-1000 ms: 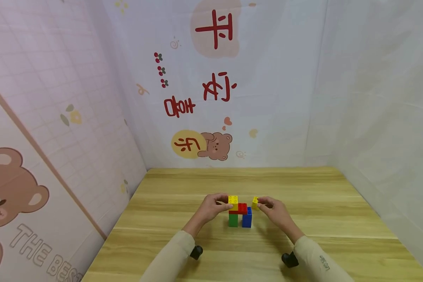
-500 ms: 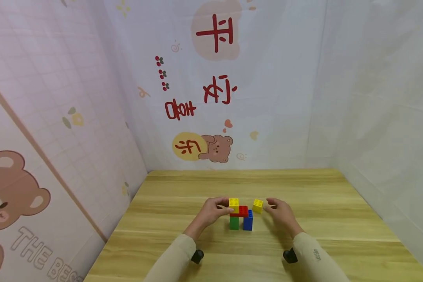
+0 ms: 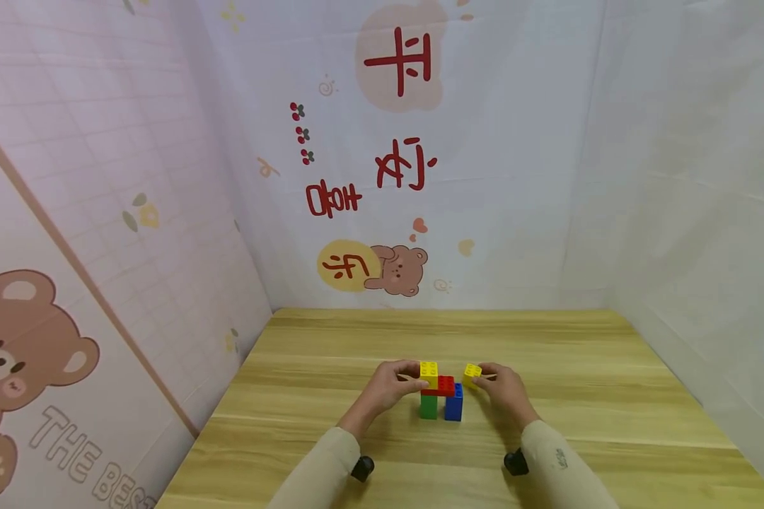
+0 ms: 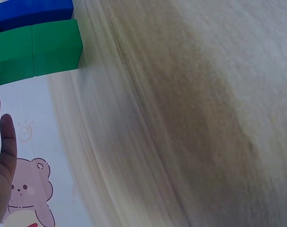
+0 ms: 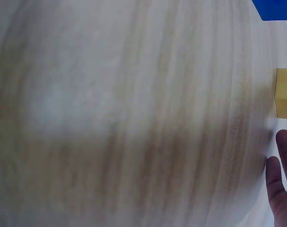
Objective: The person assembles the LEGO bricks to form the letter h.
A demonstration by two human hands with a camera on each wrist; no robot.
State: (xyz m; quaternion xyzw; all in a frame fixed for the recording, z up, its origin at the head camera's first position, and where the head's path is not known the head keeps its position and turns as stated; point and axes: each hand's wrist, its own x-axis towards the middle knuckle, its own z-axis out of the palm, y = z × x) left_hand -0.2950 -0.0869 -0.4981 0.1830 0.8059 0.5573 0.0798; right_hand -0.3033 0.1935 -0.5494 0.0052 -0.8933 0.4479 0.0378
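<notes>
A small arch of toy building bricks stands on the table: a green column (image 3: 429,406) and a blue column (image 3: 453,406) under a red brick (image 3: 446,384). On the red brick's left end sits a yellow brick (image 3: 429,375), which my left hand (image 3: 387,387) pinches between thumb and fingers. Right of the arch, my right hand (image 3: 508,389) pinches a second yellow brick (image 3: 472,375) by its right side. The left wrist view shows the green column (image 4: 34,52) with a seam across it; the right wrist view shows part of the second yellow brick (image 5: 285,94). Its underside is hidden.
Both hands work over a wood-grain table (image 3: 331,339). Behind it hangs a white printed cloth (image 3: 503,177), with more cloth along the left and right sides. A black wrist device (image 3: 363,468) shows at the left cuff, another (image 3: 516,463) at the right.
Half a second ago my right hand let go of the second yellow brick, which had turned; now the fingers pinch it again. My left hand stays on its brick. The head view shifts slightly.
</notes>
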